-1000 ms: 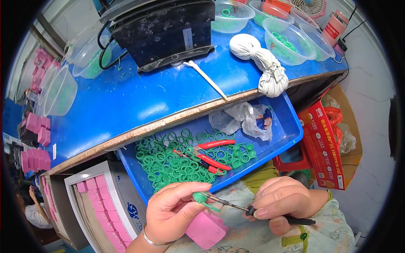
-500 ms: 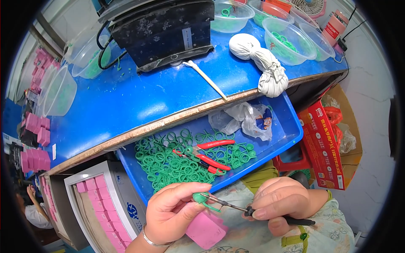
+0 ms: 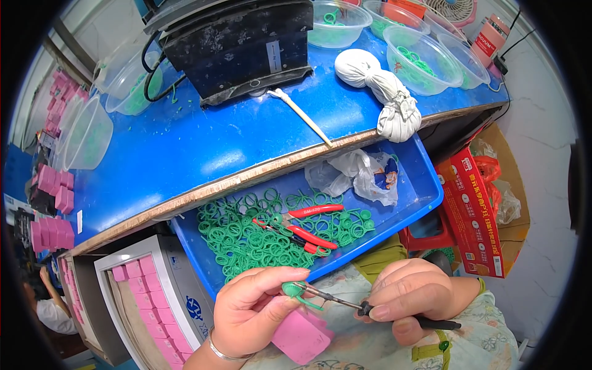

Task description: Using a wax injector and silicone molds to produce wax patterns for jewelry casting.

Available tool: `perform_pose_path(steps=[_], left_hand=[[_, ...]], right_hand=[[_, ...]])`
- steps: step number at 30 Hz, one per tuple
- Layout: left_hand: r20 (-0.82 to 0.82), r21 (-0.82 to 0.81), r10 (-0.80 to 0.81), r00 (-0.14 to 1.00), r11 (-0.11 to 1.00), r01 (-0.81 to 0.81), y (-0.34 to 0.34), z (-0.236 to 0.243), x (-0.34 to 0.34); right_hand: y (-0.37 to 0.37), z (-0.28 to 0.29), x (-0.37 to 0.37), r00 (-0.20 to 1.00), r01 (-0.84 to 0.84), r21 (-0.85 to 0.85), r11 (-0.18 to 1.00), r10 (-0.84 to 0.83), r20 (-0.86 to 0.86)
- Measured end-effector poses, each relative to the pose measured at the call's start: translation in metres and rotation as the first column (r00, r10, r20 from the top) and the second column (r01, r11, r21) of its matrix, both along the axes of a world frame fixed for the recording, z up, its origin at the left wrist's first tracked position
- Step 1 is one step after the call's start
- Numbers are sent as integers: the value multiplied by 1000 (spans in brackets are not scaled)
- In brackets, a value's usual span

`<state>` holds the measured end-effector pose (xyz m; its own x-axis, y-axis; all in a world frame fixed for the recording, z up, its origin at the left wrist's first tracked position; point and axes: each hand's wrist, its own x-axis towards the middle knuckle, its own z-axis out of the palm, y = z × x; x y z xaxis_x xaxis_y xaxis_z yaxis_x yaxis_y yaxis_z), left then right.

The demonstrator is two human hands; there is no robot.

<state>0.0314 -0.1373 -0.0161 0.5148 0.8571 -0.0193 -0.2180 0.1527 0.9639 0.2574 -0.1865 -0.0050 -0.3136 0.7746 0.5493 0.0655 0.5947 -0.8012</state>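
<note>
My left hand [image 3: 262, 308] pinches a small green ring-like piece [image 3: 292, 289] with a rounded head and thin prongs between thumb and forefinger. My right hand [image 3: 410, 300] grips a pen-shaped tool [image 3: 345, 303] with a black handle and a slim metal shaft, much like a soldering iron. Its metal tip touches the green head. Below my left fingers is a pink block [image 3: 302, 338]; whether they hold it or it rests on my lap, I cannot tell. Beyond both hands, a blue tray [image 3: 401, 219] holds a heap of green rings [image 3: 237, 237].
Red-handled pliers [image 3: 314, 211] and a crumpled plastic bag [image 3: 364, 176] lie in the tray. On the blue table stand a black machine [image 3: 237, 49], plastic bowls [image 3: 422, 61], a white cloth bundle [image 3: 379, 86] and a stick [image 3: 302, 117]. A red carton [image 3: 475, 213] stands right.
Almost nothing differs: both hands, the green piece and the tool keep their places. At the far left, another person's arm has shifted slightly.
</note>
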Motion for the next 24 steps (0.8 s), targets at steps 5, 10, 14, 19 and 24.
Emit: perform_pose_path(steps=[5,10,14,19,24], left_hand=[[21,50,-76,997,996,75,1,-2,-2],[22,70,-81,996,994,79,1,-3,-3],[21,71,-77,997,995,76,1,-2,-2],[25,53,-67,997,996,65,0,-3,-2],[71,-49,-41,997,998,44,0,-3,-2]], right_hand=[[0,0,0,1000,4,-1,1000,-4,9],[0,0,0,1000,3,-6,1000,-3,8],[-1,-1,0,1000,0,-2,1000,0,6],[0,0,3,1000,6,11,1000,-6,6],[2,3,5,1000,-27,101,995,26,11]])
